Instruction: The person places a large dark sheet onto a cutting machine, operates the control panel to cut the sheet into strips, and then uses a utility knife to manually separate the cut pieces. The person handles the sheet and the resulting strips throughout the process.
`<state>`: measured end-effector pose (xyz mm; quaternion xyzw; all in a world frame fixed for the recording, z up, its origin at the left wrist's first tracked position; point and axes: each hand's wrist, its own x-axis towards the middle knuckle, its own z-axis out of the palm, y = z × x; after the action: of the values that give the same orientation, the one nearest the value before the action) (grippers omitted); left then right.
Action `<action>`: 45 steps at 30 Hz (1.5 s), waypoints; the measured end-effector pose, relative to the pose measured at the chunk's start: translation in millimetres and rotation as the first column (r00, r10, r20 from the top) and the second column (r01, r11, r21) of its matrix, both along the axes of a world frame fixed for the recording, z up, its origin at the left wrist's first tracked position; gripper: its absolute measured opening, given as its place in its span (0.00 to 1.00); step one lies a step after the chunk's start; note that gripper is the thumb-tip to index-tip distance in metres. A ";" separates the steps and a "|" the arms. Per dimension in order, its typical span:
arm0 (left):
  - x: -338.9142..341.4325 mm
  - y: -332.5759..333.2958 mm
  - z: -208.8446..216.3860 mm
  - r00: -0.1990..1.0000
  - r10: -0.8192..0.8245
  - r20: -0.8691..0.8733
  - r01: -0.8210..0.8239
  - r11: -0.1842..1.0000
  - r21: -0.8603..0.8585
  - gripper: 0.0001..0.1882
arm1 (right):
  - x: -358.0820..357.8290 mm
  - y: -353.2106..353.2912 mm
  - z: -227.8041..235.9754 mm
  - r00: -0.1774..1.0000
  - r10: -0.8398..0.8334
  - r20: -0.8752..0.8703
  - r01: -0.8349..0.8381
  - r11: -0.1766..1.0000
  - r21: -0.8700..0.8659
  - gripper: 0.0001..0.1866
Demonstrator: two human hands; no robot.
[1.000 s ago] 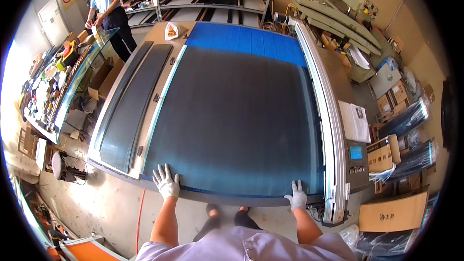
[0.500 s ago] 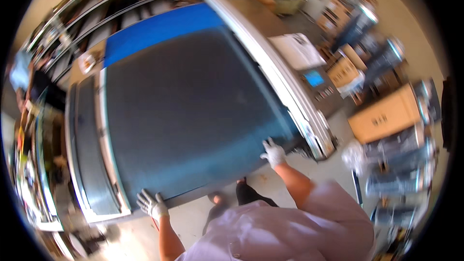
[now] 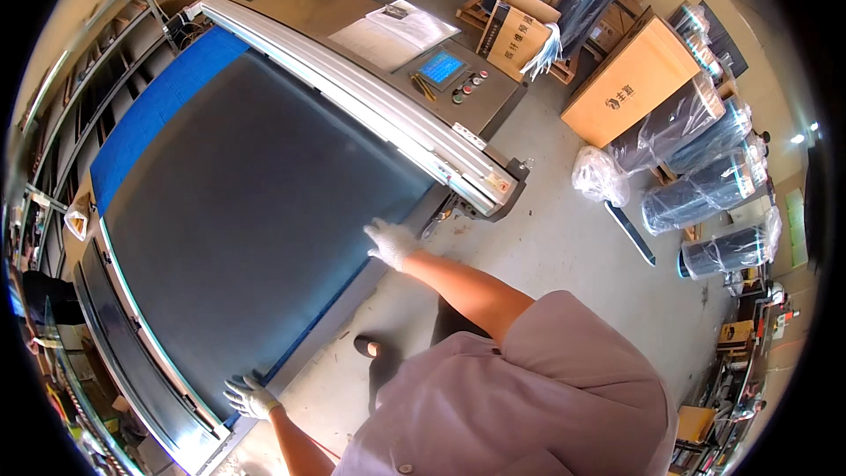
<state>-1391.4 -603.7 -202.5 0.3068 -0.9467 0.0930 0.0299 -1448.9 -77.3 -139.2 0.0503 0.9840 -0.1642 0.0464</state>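
Head view: left one of a side-by-side fisheye pair worn on the person's head, pointing steeply down and forward. Shirt (image 3: 511, 388) fills lower centre, closest to lens. Left hand (image 3: 253, 399) at lower left, right hand (image 3: 393, 244) near centre, both mid-distance. Surface (image 3: 335, 321) runs slantwise across the left half, its edges tilted to the frame. Farther off: shelves (image 3: 92, 101) upper left, wrapped rolls (image 3: 701, 192) at right. Straight edges bow toward the rim; black fills the corners.
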 end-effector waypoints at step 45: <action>-87.5 517.9 10.4 0.953 -0.227 -0.202 0.266 0.944 0.194 0.30 | -108.2 413.2 -41.9 0.661 0.723 -0.199 -0.710 0.689 0.146 0.30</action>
<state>-1479.0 -85.8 -192.1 0.1942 -0.9757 -0.0438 0.0915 -1557.1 335.9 -181.1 -0.3598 0.9264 -0.1104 -0.0140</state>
